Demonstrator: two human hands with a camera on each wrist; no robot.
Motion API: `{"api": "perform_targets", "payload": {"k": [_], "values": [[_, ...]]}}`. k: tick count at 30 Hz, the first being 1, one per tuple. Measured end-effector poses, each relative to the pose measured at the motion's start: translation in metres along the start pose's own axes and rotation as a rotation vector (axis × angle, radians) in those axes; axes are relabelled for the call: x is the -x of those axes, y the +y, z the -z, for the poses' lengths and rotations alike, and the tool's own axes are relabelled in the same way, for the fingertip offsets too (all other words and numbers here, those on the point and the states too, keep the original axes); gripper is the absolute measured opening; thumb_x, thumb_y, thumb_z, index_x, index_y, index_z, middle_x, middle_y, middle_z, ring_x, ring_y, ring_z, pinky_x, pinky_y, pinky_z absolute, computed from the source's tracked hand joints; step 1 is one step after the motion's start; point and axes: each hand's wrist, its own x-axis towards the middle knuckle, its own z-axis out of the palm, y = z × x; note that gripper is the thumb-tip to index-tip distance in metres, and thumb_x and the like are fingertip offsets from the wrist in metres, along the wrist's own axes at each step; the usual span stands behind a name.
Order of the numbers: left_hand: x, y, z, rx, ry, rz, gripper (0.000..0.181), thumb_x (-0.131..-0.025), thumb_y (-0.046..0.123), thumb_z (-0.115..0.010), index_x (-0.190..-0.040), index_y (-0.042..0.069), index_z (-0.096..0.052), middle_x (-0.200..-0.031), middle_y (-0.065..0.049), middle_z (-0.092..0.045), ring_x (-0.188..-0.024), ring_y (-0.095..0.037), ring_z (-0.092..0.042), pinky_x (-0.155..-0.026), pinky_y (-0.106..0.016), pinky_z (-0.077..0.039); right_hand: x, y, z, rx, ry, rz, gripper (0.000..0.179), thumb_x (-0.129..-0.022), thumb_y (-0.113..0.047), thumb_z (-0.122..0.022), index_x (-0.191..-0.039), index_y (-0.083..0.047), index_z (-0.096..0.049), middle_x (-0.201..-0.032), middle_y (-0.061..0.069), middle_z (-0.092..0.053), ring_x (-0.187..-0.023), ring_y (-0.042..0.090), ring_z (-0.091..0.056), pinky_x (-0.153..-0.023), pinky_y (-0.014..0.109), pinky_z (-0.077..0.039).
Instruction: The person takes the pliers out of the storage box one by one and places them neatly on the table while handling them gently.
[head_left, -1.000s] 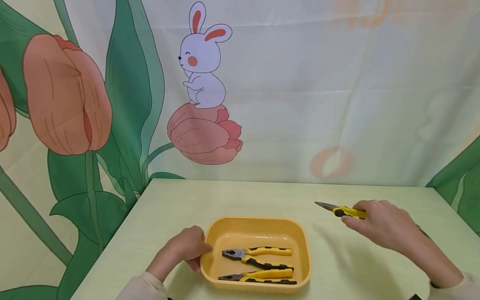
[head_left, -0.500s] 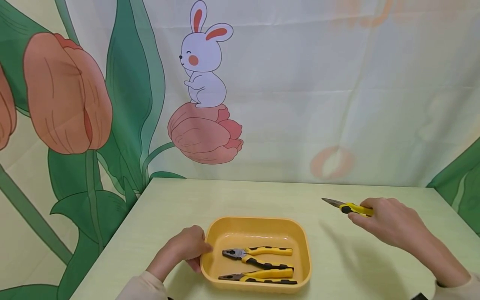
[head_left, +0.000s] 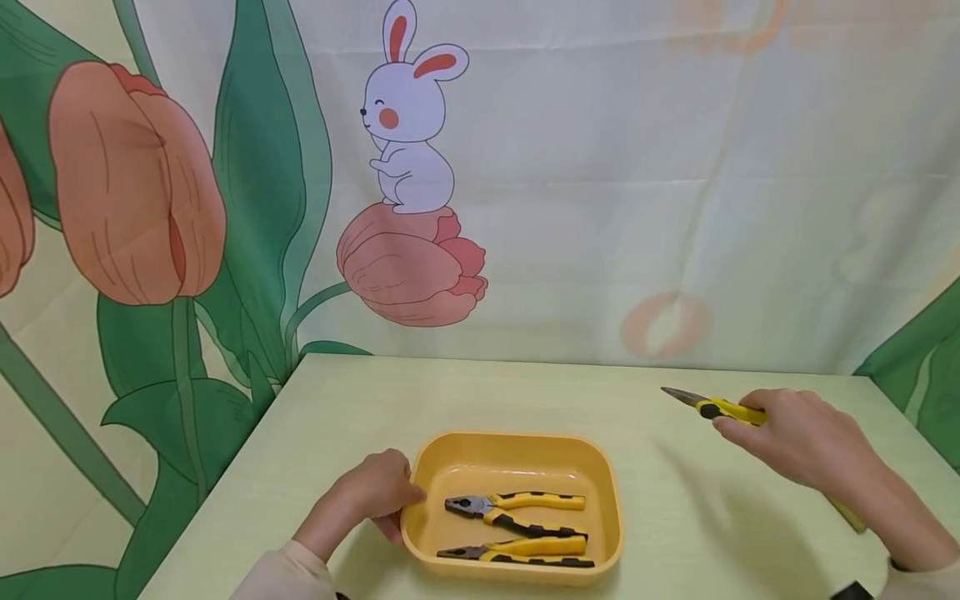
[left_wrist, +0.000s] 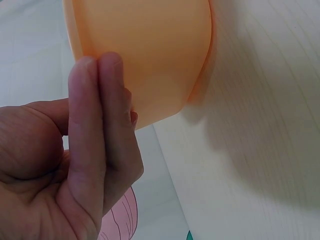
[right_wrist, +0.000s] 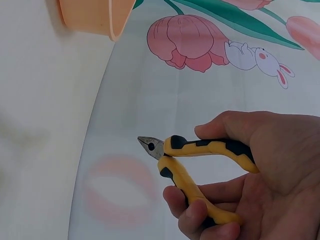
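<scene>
My right hand point(head_left: 806, 437) holds a pair of diagonal cutting pliers point(right_wrist: 187, 160) above the table, right of the tray. Their yellow-and-black handles are spread in the grip, the pointed metal tip faces left, and a shadow falls below. With thumb over the rim and fingers along the outer wall, my left hand point(head_left: 378, 492) grips the yellow plastic tray point(head_left: 517, 446) at its left end. Inside lie combination pliers point(head_left: 517, 512) with handles apart, and nearer me a second pair of yellow-and-black pliers point(head_left: 517, 550), their jaws pointing left.
A pale wood-grain table point(head_left: 360, 400) carries the tray near its front. Partly hidden behind my right forearm is a small yellowish thing point(head_left: 847, 512). A printed cloth point(head_left: 562, 208) with a rabbit and tulips hangs behind the table's far edge.
My right hand has moved to the right and slightly away with the diagonal cutting pliers. The left hand and the tray stay put. The yellowish thing now shows beside the right forearm.
</scene>
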Motion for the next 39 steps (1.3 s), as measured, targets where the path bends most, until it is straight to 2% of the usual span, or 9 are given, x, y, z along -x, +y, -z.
{"api": "perform_targets", "payload": {"k": [4,12,19,28,31,39], "values": [[0.001,0.001,0.000,-0.006,0.004,-0.001,0.017,-0.093,0.013,-0.062,-0.083,0.003,-0.055,-0.067,-0.011,-0.067,-0.046,-0.013,-0.065,-0.049,-0.023,-0.056,0.000,0.006,0.003,-0.005,0.011,-0.012,0.034,-0.092,-0.048,-0.055,-0.091,-0.016,-0.064,-0.065,-0.001,-0.049,-0.059,0.015,-0.047,-0.047,0.029,-0.034],[0.000,0.000,0.000,-0.025,0.012,-0.007,0.017,-0.092,0.013,-0.061,-0.080,0.003,-0.054,-0.065,-0.011,-0.066,-0.046,-0.014,-0.066,-0.050,-0.023,-0.056,0.000,0.020,0.009,-0.008,0.019,-0.021,0.044,-0.094,-0.054,-0.052,-0.098,-0.012,-0.065,-0.066,-0.001,-0.050,-0.059,0.014,-0.048,-0.048,0.029,-0.033],[-0.004,-0.001,-0.001,-0.011,-0.001,0.001,0.016,-0.093,0.014,-0.061,-0.082,0.003,-0.055,-0.067,-0.012,-0.067,-0.046,-0.013,-0.065,-0.050,-0.023,-0.056,0.000,0.026,0.010,0.004,0.034,-0.043,0.040,-0.093,-0.054,-0.052,-0.084,-0.017,-0.062,-0.063,-0.002,-0.046,-0.059,0.014,-0.046,-0.048,0.029,-0.031],[-0.006,-0.002,-0.002,-0.012,0.006,-0.005,0.016,-0.093,0.013,-0.061,-0.082,0.003,-0.055,-0.065,-0.012,-0.067,-0.046,-0.013,-0.066,-0.050,-0.023,-0.056,0.001,0.036,0.011,-0.003,0.017,-0.070,0.043,-0.094,-0.053,-0.051,-0.087,-0.013,-0.064,-0.065,-0.002,-0.055,-0.058,0.014,-0.049,-0.047,0.029,-0.033],[-0.005,-0.002,-0.001,-0.010,0.003,-0.005,0.016,-0.093,0.013,-0.062,-0.082,0.003,-0.055,-0.066,-0.012,-0.067,-0.046,-0.013,-0.065,-0.050,-0.023,-0.056,0.001,0.039,0.011,0.000,0.028,-0.075,0.041,-0.094,-0.051,-0.052,-0.084,-0.013,-0.064,-0.065,-0.002,-0.057,-0.058,0.014,-0.050,-0.047,0.029,-0.033],[-0.005,-0.003,-0.002,-0.022,0.003,-0.006,0.017,-0.093,0.014,-0.061,-0.081,0.003,-0.055,-0.065,-0.012,-0.067,-0.046,-0.012,-0.065,-0.050,-0.023,-0.056,0.002,0.045,0.007,0.006,0.020,-0.104,0.042,-0.093,-0.051,-0.052,-0.076,-0.014,-0.061,-0.064,-0.001,-0.052,-0.058,0.016,-0.046,-0.047,0.029,-0.032]]}}
